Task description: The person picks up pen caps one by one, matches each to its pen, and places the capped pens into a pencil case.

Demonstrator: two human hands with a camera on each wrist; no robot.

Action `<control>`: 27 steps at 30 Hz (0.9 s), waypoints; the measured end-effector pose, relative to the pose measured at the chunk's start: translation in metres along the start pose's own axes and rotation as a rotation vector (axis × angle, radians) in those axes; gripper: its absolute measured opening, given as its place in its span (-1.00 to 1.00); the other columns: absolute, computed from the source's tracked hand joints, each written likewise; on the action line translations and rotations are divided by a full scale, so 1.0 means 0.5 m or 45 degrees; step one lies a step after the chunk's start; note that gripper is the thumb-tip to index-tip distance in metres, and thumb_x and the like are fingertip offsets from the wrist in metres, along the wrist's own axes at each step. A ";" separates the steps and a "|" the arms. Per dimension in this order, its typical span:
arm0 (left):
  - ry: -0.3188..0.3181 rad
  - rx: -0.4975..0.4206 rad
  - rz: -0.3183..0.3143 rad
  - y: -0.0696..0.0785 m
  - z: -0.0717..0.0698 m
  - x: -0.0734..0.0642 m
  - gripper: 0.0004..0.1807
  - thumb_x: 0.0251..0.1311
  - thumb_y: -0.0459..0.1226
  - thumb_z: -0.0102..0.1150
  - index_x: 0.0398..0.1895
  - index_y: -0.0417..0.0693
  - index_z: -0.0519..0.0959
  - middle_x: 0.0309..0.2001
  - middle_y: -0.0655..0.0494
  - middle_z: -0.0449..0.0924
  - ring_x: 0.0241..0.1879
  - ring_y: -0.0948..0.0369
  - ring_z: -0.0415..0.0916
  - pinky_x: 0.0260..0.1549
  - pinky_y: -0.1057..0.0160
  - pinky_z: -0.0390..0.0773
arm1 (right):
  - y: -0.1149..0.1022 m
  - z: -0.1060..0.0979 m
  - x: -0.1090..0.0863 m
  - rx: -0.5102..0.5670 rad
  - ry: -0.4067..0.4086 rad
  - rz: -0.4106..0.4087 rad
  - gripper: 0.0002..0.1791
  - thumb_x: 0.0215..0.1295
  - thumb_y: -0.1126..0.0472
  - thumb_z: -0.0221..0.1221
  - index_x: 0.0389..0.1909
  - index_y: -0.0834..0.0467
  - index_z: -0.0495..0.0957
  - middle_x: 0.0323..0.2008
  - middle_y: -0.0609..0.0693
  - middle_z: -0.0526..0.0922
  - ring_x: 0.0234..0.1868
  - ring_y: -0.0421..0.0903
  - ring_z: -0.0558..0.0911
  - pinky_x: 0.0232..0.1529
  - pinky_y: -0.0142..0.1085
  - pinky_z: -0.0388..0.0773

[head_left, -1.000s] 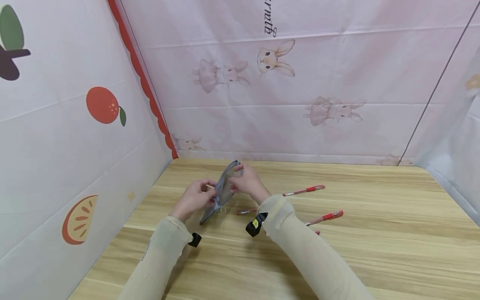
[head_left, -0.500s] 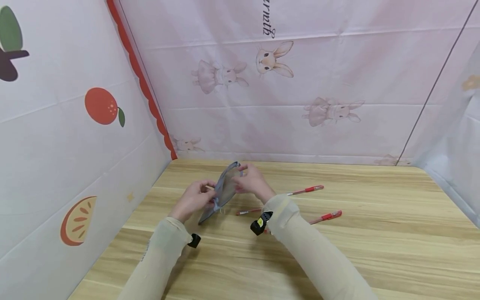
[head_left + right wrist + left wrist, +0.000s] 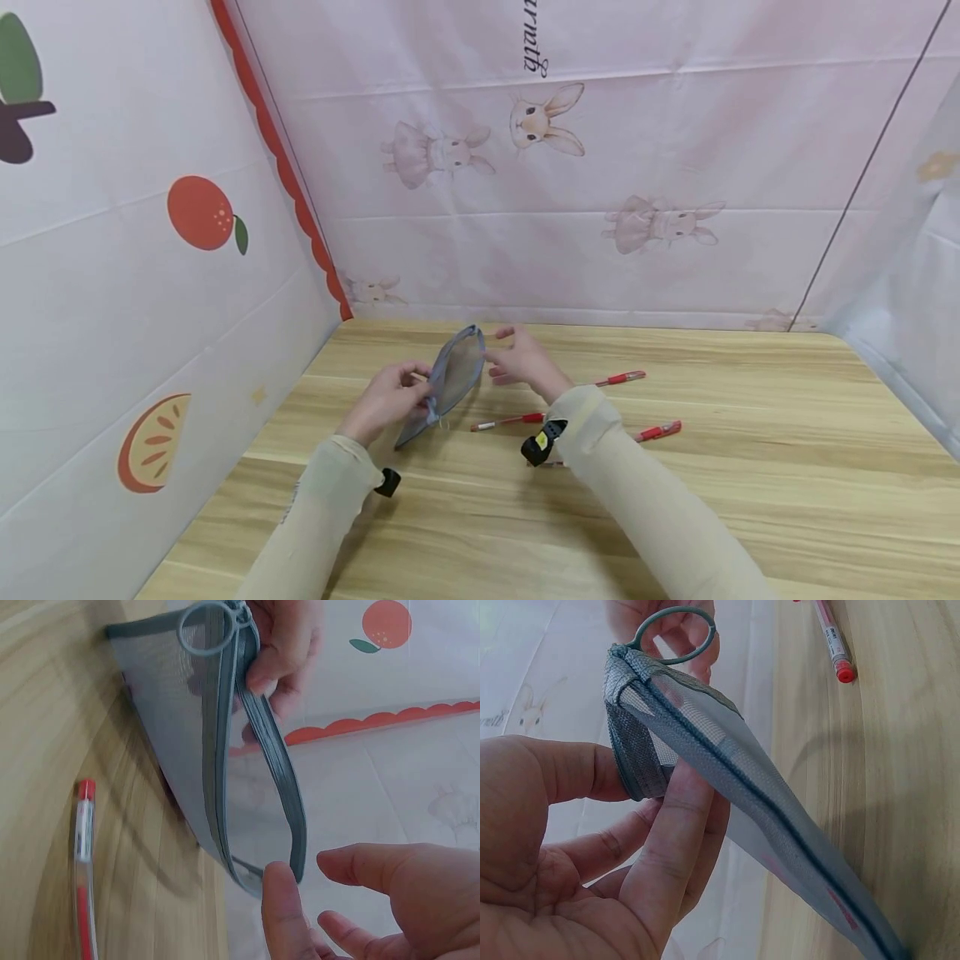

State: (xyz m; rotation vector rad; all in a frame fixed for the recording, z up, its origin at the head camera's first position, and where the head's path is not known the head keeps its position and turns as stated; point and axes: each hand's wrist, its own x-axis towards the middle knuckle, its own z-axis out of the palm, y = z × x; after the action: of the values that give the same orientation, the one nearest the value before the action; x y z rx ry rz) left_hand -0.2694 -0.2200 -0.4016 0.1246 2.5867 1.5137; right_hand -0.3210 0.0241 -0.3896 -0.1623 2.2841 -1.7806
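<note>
A grey-blue mesh zipper pouch (image 3: 459, 371) stands tilted over the table with its mouth gaping. My left hand (image 3: 386, 400) pinches the zipper edge near one end between thumb and fingers. Beside that grip hangs the round ring of the zipper pull (image 3: 676, 610). At the other end of the mouth is my right hand (image 3: 528, 362), thumb and fingers spread and holding nothing. In the right wrist view, one of its fingertips overlaps the pouch's rim (image 3: 298, 855).
Several red pens lie on the wooden table to the right of the pouch: one pen (image 3: 622, 377) farther back, a pen (image 3: 495, 423) close to the pouch, another pen (image 3: 660, 431) partly behind the right sleeve. Printed cloth walls (image 3: 465, 267) enclose the table's back and sides.
My right hand has drawn back to the right, out of the pouch's mouth, and its fingers have spread. The left hand keeps its grip on the pouch, nearly still.
</note>
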 end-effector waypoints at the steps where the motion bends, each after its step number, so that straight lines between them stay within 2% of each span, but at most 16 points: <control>1: 0.001 -0.001 -0.001 0.000 0.000 0.000 -0.66 0.55 -0.34 0.08 0.29 -0.22 0.56 -0.03 -0.16 0.65 -0.25 0.16 0.70 -0.12 0.19 0.79 | 0.001 -0.006 0.000 0.000 0.000 0.002 -0.35 0.53 0.26 0.25 0.51 0.27 0.23 0.19 0.42 0.61 0.13 0.31 0.76 -0.13 -0.23 0.81; 3: 0.002 -0.005 0.000 0.001 0.000 0.000 -0.66 0.55 -0.35 0.09 0.29 -0.22 0.56 -0.04 -0.16 0.65 -0.26 0.17 0.70 -0.12 0.19 0.79 | 0.003 -0.017 -0.002 -0.003 0.006 0.004 -0.36 0.53 0.26 0.25 0.50 0.28 0.24 0.13 0.39 0.65 0.09 0.29 0.78 -0.15 -0.23 0.81; 6: -0.003 -0.006 0.008 0.002 0.000 -0.002 -0.66 0.55 -0.34 0.10 0.29 -0.23 0.56 -0.05 -0.16 0.66 -0.27 0.18 0.70 -0.11 0.18 0.80 | 0.007 -0.032 -0.006 0.000 0.012 0.014 -0.38 0.52 0.27 0.25 0.48 0.26 0.25 0.01 0.30 0.67 -0.08 0.18 0.82 -0.17 -0.25 0.81; 9: -0.002 -0.001 0.011 0.001 0.000 -0.004 -0.68 0.54 -0.34 0.10 0.27 -0.22 0.57 -0.07 -0.15 0.66 -0.27 0.18 0.71 -0.11 0.16 0.80 | 0.015 -0.045 -0.007 0.005 0.019 0.025 -0.43 0.53 0.26 0.26 0.43 0.24 0.28 -0.06 0.24 0.66 -0.09 0.16 0.82 -0.16 -0.24 0.81; 13: 0.010 0.004 0.000 -0.001 0.002 -0.003 -0.70 0.54 -0.35 0.11 0.24 -0.20 0.59 -0.11 -0.13 0.65 -0.27 0.15 0.71 -0.10 0.14 0.80 | 0.025 -0.060 -0.007 -0.026 0.015 0.017 -0.46 0.56 0.22 0.24 0.41 0.24 0.29 0.09 0.37 0.64 0.09 0.27 0.78 -0.09 -0.19 0.81; 17: 0.018 -0.002 -0.020 -0.002 0.004 -0.004 -0.71 0.51 -0.36 0.12 0.22 -0.20 0.59 -0.12 -0.12 0.66 -0.27 0.15 0.71 -0.12 0.17 0.80 | 0.033 -0.074 -0.011 -0.081 0.006 -0.001 -0.44 0.59 0.18 0.21 0.45 0.25 0.28 0.26 0.45 0.58 0.10 0.26 0.78 -0.03 -0.17 0.81; 21: 0.019 -0.004 -0.027 -0.002 0.005 -0.005 -0.70 0.50 -0.37 0.12 0.22 -0.19 0.59 -0.11 -0.11 0.67 -0.28 0.16 0.71 -0.14 0.19 0.79 | 0.041 -0.090 -0.014 -0.076 -0.004 -0.007 -0.42 0.60 0.17 0.19 0.48 0.28 0.24 0.30 0.47 0.54 0.10 0.24 0.78 0.01 -0.14 0.80; 27: 0.017 0.007 -0.012 -0.001 0.004 -0.003 -0.68 0.51 -0.36 0.11 0.25 -0.19 0.59 -0.11 -0.11 0.67 -0.27 0.17 0.71 -0.11 0.16 0.80 | 0.052 -0.119 -0.024 -0.063 -0.045 -0.010 -0.39 0.62 0.12 0.19 0.49 0.27 0.21 0.30 0.49 0.53 0.16 0.32 0.74 0.17 0.02 0.73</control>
State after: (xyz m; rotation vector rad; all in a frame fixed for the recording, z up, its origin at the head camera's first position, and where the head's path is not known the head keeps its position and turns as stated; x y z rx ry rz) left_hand -0.2675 -0.2186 -0.4029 0.1033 2.5988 1.5094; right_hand -0.3231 0.0892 -0.3998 -0.2105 2.3067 -1.7124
